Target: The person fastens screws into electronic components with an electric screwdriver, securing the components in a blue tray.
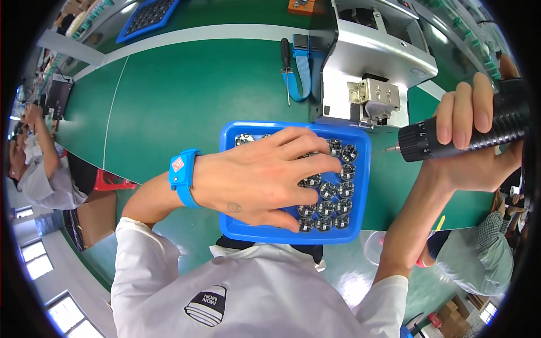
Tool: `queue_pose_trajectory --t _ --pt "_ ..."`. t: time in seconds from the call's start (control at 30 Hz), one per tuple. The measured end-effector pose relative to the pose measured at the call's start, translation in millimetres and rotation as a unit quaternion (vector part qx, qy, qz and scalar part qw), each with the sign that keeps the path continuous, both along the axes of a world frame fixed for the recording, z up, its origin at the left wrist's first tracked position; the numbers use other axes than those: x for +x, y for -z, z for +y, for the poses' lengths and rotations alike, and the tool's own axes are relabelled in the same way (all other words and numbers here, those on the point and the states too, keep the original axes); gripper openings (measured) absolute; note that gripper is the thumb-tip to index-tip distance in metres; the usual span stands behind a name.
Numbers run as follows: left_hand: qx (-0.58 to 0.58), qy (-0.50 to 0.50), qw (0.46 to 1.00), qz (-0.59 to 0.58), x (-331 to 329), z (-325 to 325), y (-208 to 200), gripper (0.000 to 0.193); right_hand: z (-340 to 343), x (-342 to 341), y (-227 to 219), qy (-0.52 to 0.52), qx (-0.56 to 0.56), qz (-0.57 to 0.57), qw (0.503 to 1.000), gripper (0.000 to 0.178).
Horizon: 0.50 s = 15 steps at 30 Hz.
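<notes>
My left hand (265, 174), with a blue wrist strap (182, 177), reaches over a blue plastic tray (363, 186), palm down and fingers spread. Beneath and beside its fingertips lie several small round black-and-silver parts (327, 190), set in rough rows. Whether the fingertips touch any of them I cannot tell. My right hand (462, 124) is raised to the right of the tray, its fingers wrapped round a black electric screwdriver (428, 141). The bit points left, apart from the tray. My left hand hides the tray's left and middle portion.
A silver metal machine (366, 67) stands behind the tray on the green bench (186, 90). Left of it lie a screwdriver (287, 62) and a blue strap (302, 67). Another blue tray (147, 19) of parts sits at far left. Other people (45, 163) sit on both sides.
</notes>
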<state>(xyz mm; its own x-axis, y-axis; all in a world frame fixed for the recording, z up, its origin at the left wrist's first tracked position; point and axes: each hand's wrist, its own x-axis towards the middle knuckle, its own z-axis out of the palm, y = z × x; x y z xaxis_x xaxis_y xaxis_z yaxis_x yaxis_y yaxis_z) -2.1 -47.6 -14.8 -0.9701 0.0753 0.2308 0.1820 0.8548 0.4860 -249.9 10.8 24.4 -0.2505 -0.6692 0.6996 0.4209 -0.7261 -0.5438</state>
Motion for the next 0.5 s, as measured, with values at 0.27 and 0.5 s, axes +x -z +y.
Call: queue_pose_trajectory --t 0.27,0.5 --pt "-0.042 -0.025 0.997 -0.067 5 12 -3 0.045 -4 6 1 -0.036 -0.004 0.01 0.999 0.077" --pt "-0.023 -0.02 0.995 -0.094 14 6 -10 0.044 -3 9 -4 -0.034 0.014 0.02 0.999 0.079"
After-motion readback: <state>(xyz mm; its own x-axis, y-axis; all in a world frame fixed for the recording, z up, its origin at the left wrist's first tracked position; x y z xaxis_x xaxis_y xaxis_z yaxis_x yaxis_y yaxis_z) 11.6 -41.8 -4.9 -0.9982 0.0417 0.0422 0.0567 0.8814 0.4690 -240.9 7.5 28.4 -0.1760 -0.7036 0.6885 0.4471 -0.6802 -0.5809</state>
